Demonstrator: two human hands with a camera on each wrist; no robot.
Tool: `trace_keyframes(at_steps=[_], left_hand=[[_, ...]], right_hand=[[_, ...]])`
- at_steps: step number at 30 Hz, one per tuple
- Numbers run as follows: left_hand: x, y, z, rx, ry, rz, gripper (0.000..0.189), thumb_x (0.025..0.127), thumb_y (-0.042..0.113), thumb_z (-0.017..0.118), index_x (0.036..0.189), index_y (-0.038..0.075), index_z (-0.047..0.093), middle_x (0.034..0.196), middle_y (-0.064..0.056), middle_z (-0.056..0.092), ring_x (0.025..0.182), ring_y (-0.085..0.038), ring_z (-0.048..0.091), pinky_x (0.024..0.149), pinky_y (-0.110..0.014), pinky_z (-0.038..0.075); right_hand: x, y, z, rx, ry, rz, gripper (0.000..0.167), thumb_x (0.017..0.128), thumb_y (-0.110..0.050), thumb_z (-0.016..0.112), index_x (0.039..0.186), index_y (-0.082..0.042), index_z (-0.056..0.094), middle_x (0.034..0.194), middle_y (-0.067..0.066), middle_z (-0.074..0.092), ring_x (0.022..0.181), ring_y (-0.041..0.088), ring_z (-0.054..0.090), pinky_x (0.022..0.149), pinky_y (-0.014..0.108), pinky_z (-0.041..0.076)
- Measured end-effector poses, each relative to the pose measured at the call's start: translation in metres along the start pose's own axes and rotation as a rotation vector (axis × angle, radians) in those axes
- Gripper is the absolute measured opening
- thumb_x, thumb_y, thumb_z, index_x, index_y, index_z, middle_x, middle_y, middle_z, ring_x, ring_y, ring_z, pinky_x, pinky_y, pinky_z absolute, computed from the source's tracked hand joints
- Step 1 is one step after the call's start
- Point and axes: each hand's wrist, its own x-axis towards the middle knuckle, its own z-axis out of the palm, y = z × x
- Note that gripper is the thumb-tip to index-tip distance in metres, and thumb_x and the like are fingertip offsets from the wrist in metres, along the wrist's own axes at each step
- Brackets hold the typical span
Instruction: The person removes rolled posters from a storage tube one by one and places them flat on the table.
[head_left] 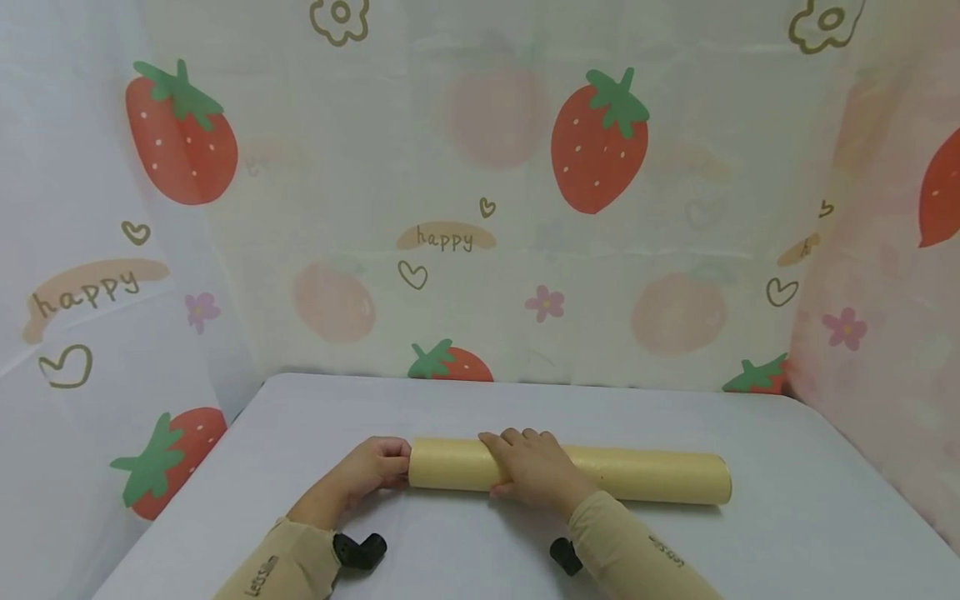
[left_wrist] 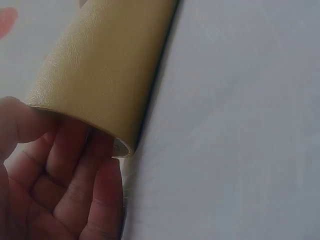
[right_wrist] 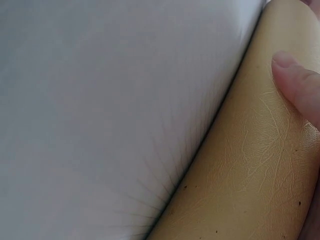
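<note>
A long yellow cardboard tube (head_left: 660, 477) lies lengthwise across the white table. My left hand (head_left: 371, 468) is at the tube's left end. In the left wrist view, several fingers (left_wrist: 75, 160) reach into the open end of the tube (left_wrist: 110, 65), while the thumb lies at the rim; the fingertips are hidden inside. My right hand (head_left: 536, 468) grips the tube from above, left of its middle, with its fingers over the far side and its thumb on the near side. The right wrist view shows the thumb (right_wrist: 295, 82) against the tube's finely wrinkled surface (right_wrist: 250, 160).
The white table (head_left: 795, 517) has rounded far corners. Behind it hangs a pale curtain (head_left: 502, 317) printed with strawberries, hearts and flowers, with more of it at both sides. Black camera pieces (head_left: 362, 552) stick out from both beige sleeves (head_left: 637, 550) near the wrists.
</note>
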Motion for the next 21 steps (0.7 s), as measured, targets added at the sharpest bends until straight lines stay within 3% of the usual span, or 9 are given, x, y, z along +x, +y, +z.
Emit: trace_keyframes(at_steps=[7,12,17,21], left_hand=[[0.000,-0.007,-0.004,0.020,0.036,-0.019,0.008,0.083,0.007,0.056,0.078,0.001,0.055,0.076,-0.002,0.060,0.071,-0.014,0.058,0.062,-0.029,0.047],[-0.006,-0.009,-0.011,0.009,0.063,-0.036,0.014,0.086,0.011,0.056,0.082,-0.002,0.054,0.076,-0.004,0.060,0.073,-0.015,0.058,0.065,-0.030,0.049],[-0.009,-0.008,-0.014,-0.013,0.038,-0.038,0.017,0.088,0.011,0.056,0.087,-0.006,0.054,0.079,-0.003,0.061,0.077,-0.015,0.059,0.068,-0.030,0.049],[-0.009,-0.006,-0.014,-0.060,0.023,-0.063,0.014,0.087,0.014,0.058,0.087,0.000,0.056,0.082,-0.002,0.062,0.079,-0.015,0.059,0.070,-0.030,0.049]], right_hand=[[-0.001,0.000,-0.001,-0.003,0.013,-0.012,0.074,0.075,-0.049,0.068,0.136,-0.019,0.039,0.114,0.001,0.055,0.101,0.023,0.053,0.081,0.042,0.041],[-0.002,0.001,-0.001,0.001,0.015,-0.013,0.074,0.076,-0.048,0.068,0.136,-0.019,0.039,0.114,0.001,0.055,0.102,0.024,0.053,0.082,0.042,0.041],[-0.002,0.000,-0.001,0.008,0.019,-0.018,0.074,0.076,-0.048,0.069,0.137,-0.019,0.039,0.114,0.001,0.055,0.102,0.024,0.052,0.082,0.043,0.041],[-0.002,0.000,-0.002,0.009,0.017,-0.019,0.074,0.076,-0.048,0.069,0.137,-0.018,0.038,0.115,0.001,0.055,0.103,0.024,0.052,0.082,0.043,0.041]])
